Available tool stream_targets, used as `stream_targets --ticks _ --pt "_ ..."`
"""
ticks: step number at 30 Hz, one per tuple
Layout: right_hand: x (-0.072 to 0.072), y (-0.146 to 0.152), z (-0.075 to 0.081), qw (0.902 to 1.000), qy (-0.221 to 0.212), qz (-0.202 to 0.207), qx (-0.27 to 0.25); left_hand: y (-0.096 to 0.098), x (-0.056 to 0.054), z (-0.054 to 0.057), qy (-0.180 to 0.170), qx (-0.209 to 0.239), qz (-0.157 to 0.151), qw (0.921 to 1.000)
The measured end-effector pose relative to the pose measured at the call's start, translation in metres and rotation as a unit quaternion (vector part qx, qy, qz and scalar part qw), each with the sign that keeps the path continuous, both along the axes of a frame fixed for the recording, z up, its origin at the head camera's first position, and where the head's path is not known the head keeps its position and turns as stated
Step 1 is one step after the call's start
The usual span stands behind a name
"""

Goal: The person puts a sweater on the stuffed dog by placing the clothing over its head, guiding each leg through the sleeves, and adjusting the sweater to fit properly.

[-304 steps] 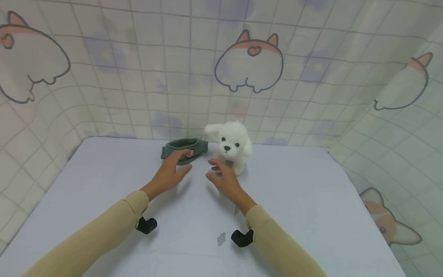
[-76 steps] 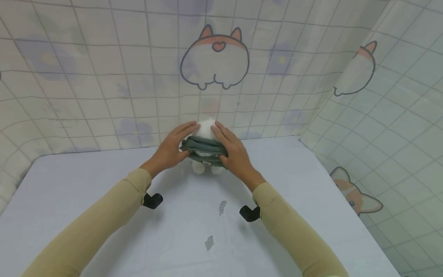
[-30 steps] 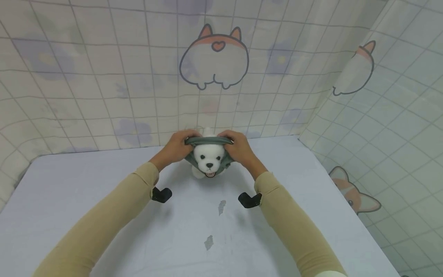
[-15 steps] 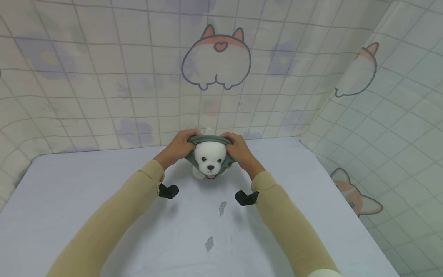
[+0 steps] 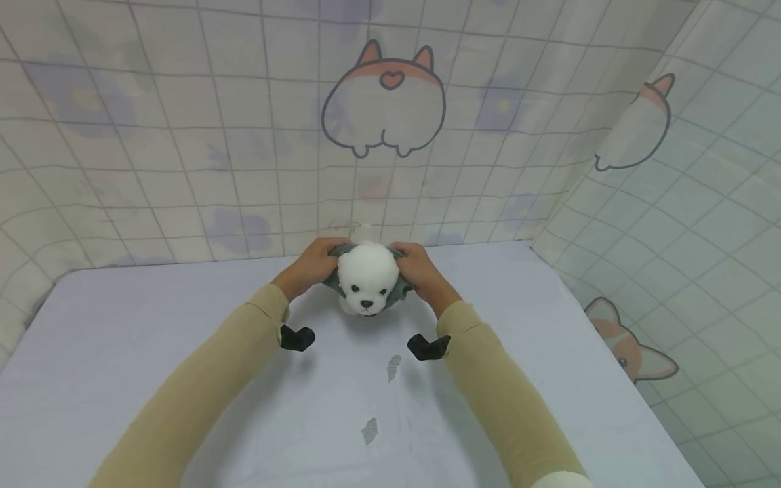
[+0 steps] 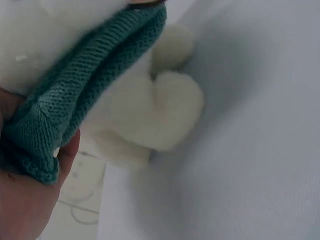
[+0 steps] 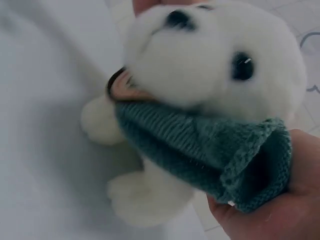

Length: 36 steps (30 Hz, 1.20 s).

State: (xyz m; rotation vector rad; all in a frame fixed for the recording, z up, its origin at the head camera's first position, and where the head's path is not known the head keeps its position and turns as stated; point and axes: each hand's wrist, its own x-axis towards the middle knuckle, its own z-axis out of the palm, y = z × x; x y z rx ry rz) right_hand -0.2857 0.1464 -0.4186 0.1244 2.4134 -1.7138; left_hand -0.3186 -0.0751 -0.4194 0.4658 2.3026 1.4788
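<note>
Flanking plush dog (image 5: 367, 273), L hand (image 5: 311, 266) & R hand (image 5: 421, 271) grip knitwear (image 7: 172, 132).

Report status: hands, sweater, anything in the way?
Left hand and right hand gripping sweater. Dog has it under the chin, front paws bare. No obstruction seen.

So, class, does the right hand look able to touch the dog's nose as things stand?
Probably yes: the nose is uncovered and nearby, but the right hand grips the knit and must likely let go first.
</note>
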Motion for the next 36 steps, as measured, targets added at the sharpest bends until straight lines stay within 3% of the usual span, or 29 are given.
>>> stream_targets --ticks 4,12,21,27,32,36 --pt "0.004 0.002 -0.004 1.0 -0.005 0.005 -0.004 -0.005 0.0 -0.007 0.002 -0.003 -0.004 1.0" --pt "0.005 0.011 -0.018 0.9997 -0.008 -0.024 -0.007 -0.009 0.0 -0.017 0.02 0.009 -0.006 0.9997" --pt "0.006 0.012 -0.028 0.9989 -0.004 -0.042 0.02 -0.007 0.008 -0.028 -0.011 0.04 0.022 0.9989" --pt "0.009 0.018 -0.021 0.9957 0.034 -0.022 0.084 -0.013 0.009 -0.035 -0.057 0.08 0.017 0.995" --pt "0.01 0.023 -0.009 0.9977 0.039 -0.027 0.048 -0.024 0.01 -0.039 -0.081 0.096 -0.001 0.9921" --pt "0.007 0.024 -0.005 0.9957 0.078 -0.044 0.024 -0.029 0.015 -0.044 -0.091 0.083 -0.011 0.9924"
